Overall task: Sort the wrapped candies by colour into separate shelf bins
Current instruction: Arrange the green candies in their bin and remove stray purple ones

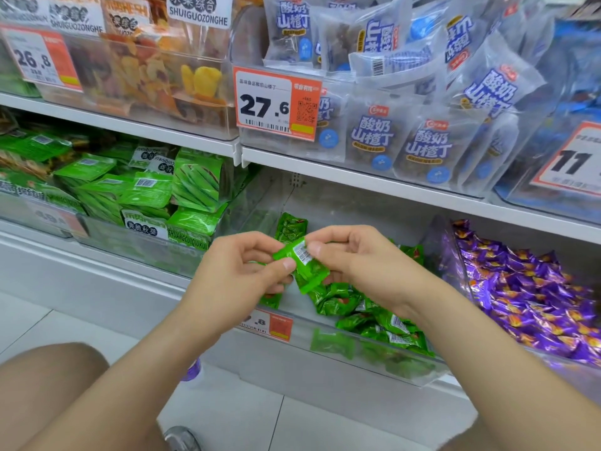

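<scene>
A green wrapped candy (304, 265) with a white barcode label is held between both hands above the middle bin. My left hand (240, 265) pinches its left end with thumb and fingers. My right hand (354, 258) pinches its upper right end. Below them the clear bin (374, 362) on the bottom shelf holds several green wrapped candies (367, 317). To the right, a neighbouring clear bin holds a heap of purple wrapped candies (533, 301). More green wrappers show under my left hand's fingers; whether it holds them I cannot tell.
Left of the candy bin stands a bin of green okra snack packs (156, 196). The shelf above carries dried fruit (146, 70) and blue-printed hawthorn packs (422, 148) behind price tags (276, 104). A purple object (192, 369) lies on the tiled floor by my knee (52, 379).
</scene>
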The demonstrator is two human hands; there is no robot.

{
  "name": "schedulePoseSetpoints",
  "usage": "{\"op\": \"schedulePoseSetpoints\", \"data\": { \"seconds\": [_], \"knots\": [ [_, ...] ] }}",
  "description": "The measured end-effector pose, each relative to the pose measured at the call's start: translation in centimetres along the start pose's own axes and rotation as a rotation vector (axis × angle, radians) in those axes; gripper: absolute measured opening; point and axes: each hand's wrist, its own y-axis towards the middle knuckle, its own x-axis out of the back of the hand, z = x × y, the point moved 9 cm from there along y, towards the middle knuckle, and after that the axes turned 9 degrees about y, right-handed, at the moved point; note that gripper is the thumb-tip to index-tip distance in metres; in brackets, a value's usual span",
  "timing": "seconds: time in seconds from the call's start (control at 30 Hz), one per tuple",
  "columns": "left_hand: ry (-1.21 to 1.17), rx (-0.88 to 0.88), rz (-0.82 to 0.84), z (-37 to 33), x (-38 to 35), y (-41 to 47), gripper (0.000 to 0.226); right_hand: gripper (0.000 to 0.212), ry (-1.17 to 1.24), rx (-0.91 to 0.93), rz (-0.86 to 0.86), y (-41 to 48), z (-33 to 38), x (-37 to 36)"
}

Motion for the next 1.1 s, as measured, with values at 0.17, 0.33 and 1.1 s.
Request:
{"op": "schedulePoseSetpoints", "data": {
  "seconds": [0.17, 0.33, 1.1],
  "knots": [
    [-0.061, 0.048, -0.05, 0.2, 0.5, -0.2, 0.024, 0.034, 0.015, 0.001, -0.121, -0.5, 0.5, -0.6],
    [0.229, -0.252, 0.036, -3.0, 0.5, -0.7, 0.031, 0.024, 0.467, -0.223, -0.062, -0.2, -1.4, -2.4],
    [0.838, -0.236, -0.291, -0.8, 4.4, 0.7, 0.039, 0.022, -0.797, -0.072, 0.215, 5.4, -5.9, -5.4]
  ]
}}
